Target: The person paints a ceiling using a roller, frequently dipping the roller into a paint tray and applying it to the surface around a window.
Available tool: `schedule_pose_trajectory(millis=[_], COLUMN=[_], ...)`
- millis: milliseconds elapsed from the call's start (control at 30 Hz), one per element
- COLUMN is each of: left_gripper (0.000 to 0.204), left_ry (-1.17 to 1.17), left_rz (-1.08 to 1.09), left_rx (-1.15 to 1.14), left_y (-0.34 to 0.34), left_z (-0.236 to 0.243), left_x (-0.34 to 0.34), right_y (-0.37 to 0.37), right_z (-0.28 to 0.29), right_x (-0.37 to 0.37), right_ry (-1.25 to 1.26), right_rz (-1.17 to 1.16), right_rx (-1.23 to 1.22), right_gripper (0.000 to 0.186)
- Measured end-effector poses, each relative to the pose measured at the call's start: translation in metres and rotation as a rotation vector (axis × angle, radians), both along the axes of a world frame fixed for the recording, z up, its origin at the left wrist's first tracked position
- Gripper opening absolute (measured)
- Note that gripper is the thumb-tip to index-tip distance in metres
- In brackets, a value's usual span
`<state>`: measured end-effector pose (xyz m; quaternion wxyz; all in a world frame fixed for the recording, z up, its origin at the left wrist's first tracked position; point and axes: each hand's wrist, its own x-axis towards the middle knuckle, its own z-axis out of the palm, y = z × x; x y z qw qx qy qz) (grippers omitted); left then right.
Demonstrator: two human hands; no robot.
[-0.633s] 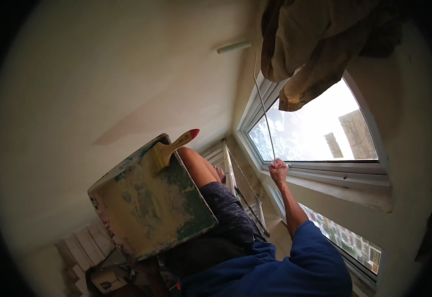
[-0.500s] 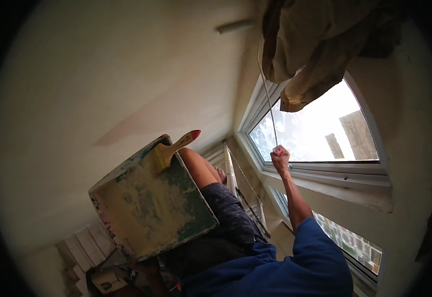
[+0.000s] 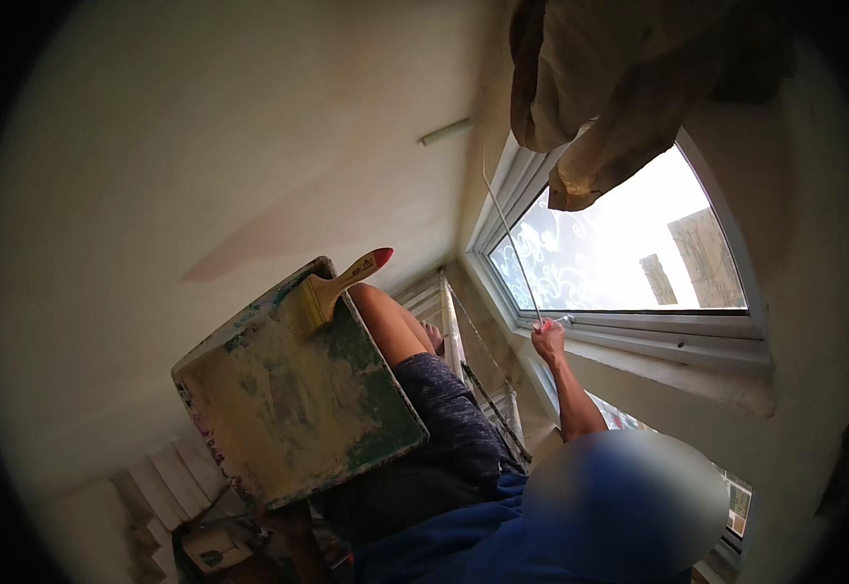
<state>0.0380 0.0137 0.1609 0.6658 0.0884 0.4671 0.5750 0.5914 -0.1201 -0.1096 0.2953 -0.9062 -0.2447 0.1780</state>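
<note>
My right hand (image 3: 548,341) is closed on the handle end of a small paint roller (image 3: 446,131). Its thin pale rod runs up and left from my fist, past the window, to the roller sleeve by the wall. Whether the sleeve touches the wall, I cannot tell. A square paint tray (image 3: 293,389), crusted with cream and green paint, is tilted at the left in front of my legs. A flat paintbrush (image 3: 351,277) with a red-tipped handle rests across its upper corner. In shadow, my left hand (image 3: 276,518) grips the tray's lower edge, its fingers partly hidden.
A bright window (image 3: 629,243) with a pale frame is at the right, and brown cloth (image 3: 629,88) hangs over its top. The cream wall (image 3: 200,127) has a pinkish patch. A pale post (image 3: 451,321) and hanging chain stand beyond my legs. Steps (image 3: 166,487) lie below left.
The roller sleeve has come down along the wall and slightly left. My right hand has lowered with it. The tray and brush have barely moved.
</note>
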Motion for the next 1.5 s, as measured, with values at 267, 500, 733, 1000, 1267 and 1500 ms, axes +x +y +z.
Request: schedule_pose_trajectory(millis=[267, 500, 733, 1000, 1267, 1500], left_gripper=[0.076, 0.064, 0.069, 0.073, 0.076, 0.074], left_ry=[0.106, -0.076, -0.040, -0.051, -0.127, 0.337], left_rz=[0.001, -0.123, -0.048, 0.031, 0.017, 0.079], left_rx=[-0.025, 0.188, 0.130, 0.067, 0.042, -0.034], left_y=[0.007, 0.002, -0.002, -0.016, -0.014, -0.004], left_z=[0.031, 0.015, 0.008, -0.009, -0.019, 0.007], left_x=[0.039, 0.021, 0.031, 0.023, 0.009, 0.037], right_y=[-0.043, 0.011, 0.064, 0.105, 0.090, 0.143], right_z=[0.022, 0.085, 0.080, 0.062, -0.007, 0.019], right_x=[-0.045, -0.102, -0.127, -0.113, -0.092, -0.105], right_ry=[-0.008, 0.089, 0.204, 0.248, 0.283, 0.235], right_rz=[0.030, -0.002, 0.006, 0.119, 0.202, 0.214], right_rx=[0.081, 0.226, 0.319, 0.333, 0.198, 0.311], right_gripper=[0.015, 0.029, 0.029, 0.037, 0.027, 0.023])
